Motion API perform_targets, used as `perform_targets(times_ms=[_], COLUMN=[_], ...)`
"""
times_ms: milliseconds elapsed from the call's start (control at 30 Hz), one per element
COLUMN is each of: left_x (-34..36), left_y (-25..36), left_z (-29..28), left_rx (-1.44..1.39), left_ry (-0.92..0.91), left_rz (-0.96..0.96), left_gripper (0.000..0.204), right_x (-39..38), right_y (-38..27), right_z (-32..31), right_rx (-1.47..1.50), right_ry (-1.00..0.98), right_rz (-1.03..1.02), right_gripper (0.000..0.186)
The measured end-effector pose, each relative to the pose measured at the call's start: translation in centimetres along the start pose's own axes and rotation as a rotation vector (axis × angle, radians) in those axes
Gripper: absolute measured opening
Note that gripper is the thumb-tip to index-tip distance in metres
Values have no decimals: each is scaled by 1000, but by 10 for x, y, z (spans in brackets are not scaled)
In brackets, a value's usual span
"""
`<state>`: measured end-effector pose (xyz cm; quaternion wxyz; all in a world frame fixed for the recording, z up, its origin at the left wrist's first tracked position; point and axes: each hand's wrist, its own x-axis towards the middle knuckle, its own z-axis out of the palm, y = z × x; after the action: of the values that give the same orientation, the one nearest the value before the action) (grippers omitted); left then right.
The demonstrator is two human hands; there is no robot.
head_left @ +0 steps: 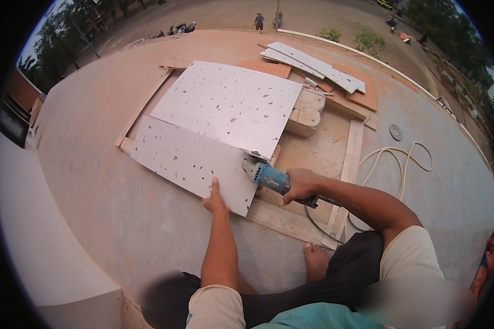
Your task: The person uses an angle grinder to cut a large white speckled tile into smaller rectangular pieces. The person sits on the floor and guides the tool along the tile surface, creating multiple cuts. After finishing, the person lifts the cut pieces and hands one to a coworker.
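Note:
A blue angle grinder [271, 179] is gripped by my right hand [302, 185], its metal head at the right end of the seam between two speckled white tiles. The nearer tile [173, 159] lies tilted in front of the farther tile [230, 104], their long edges meeting. My left hand [216, 203] holds the nearer tile's front edge, one digit stretched on top and the other fingers mostly hidden below. The grinder's disc shows only as a thin edge by the seam. Both tiles rest over a low wooden frame [346, 183].
Beyond the frame's far right corner, white tile strips [313, 64] lie on orange boards [362, 96]. A pale block [306, 112] supports the right side. A loose round disc [396, 131] and a looped cream cable [392, 151] lie at right. My bare foot [316, 260] is near the frame.

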<state>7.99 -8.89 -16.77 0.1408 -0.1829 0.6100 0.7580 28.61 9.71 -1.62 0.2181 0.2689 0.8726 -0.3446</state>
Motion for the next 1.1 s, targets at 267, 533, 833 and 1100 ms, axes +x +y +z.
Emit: perform_targets(times_ms=[267, 533, 833, 1100], left_x=[6, 2, 0, 5], left_y=[-5, -4, 1, 3], left_z=[-2, -2, 3, 2], left_rx=[-27, -47, 12, 79], left_ry=[-37, -45, 9, 42], left_rz=[17, 4, -59, -2], left_gripper=[62, 58, 60, 71], right_x=[-1, 10, -19, -36], right_y=[1, -4, 11, 7], right_z=[0, 2, 4, -12], right_rx=[-17, 23, 15, 170], right_ry=[18, -6, -5, 105], right_rz=[-16, -38, 34, 18], right_gripper=[73, 71, 80, 76])
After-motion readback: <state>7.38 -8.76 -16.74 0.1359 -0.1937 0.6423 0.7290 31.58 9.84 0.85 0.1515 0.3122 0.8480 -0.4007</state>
